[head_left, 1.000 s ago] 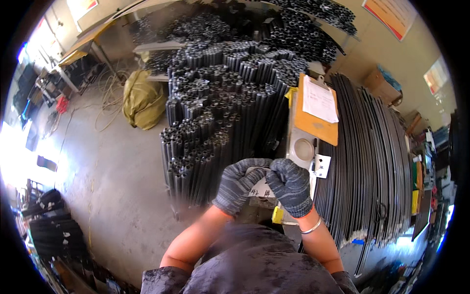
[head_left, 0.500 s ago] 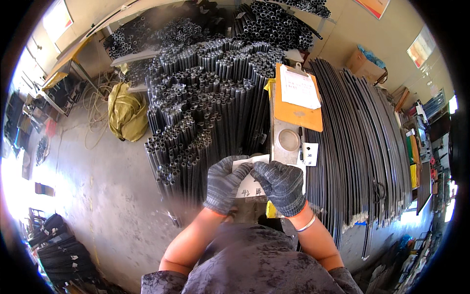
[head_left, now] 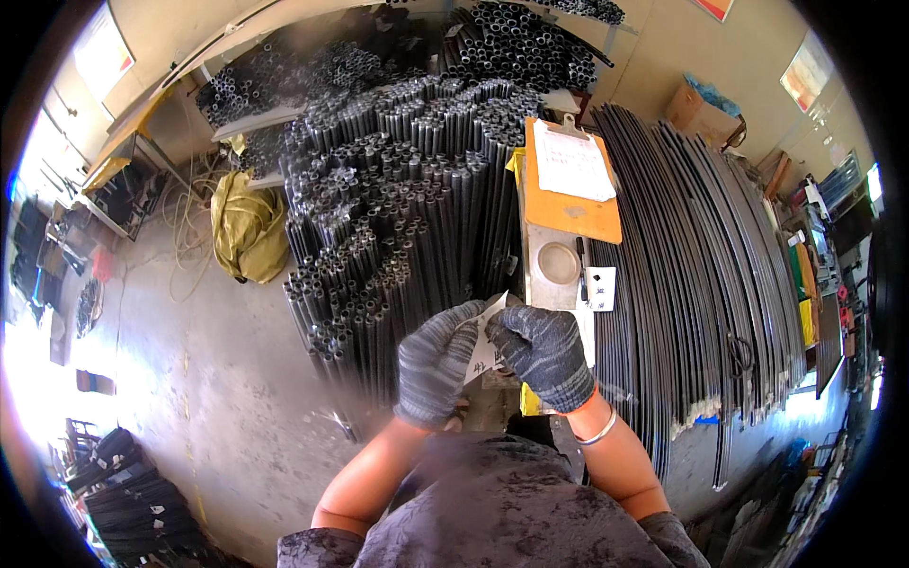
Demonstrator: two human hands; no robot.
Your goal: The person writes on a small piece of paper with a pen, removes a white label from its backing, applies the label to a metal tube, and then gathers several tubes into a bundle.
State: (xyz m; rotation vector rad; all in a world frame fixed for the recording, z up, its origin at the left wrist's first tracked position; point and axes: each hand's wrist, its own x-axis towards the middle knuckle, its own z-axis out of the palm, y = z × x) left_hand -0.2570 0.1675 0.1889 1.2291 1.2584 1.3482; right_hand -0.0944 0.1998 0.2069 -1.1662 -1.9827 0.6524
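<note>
A white paper slip (head_left: 482, 352) with dark handwriting is pinched between my two hands in front of my chest. My left hand (head_left: 436, 364), in a grey knit glove, closes on its left side. The gloved right hand (head_left: 546, 355) grips the other side, fingertips bunched near the upper edge. Now tilted, the slip seems bent; the gloves hide much of it. Just beyond stands a narrow bench (head_left: 542, 295) with a round shallow dish (head_left: 559, 263), a black pen (head_left: 582, 270), a small white card (head_left: 600, 289) and an orange clipboard (head_left: 574, 223) bearing a paper sheet.
Bundles of upright dark metal tubes (head_left: 417, 199) crowd the left of the bench. Long dark bars (head_left: 682, 275) lie to its right, with scissors (head_left: 740, 353) on them. Farther off are a yellow-green sack (head_left: 248, 227) on the floor and a cardboard box (head_left: 699, 115).
The slip has gone from nearly flat and wide to tilted and narrower, as if bent. My hands stay closed on it and have shifted only slightly.
</note>
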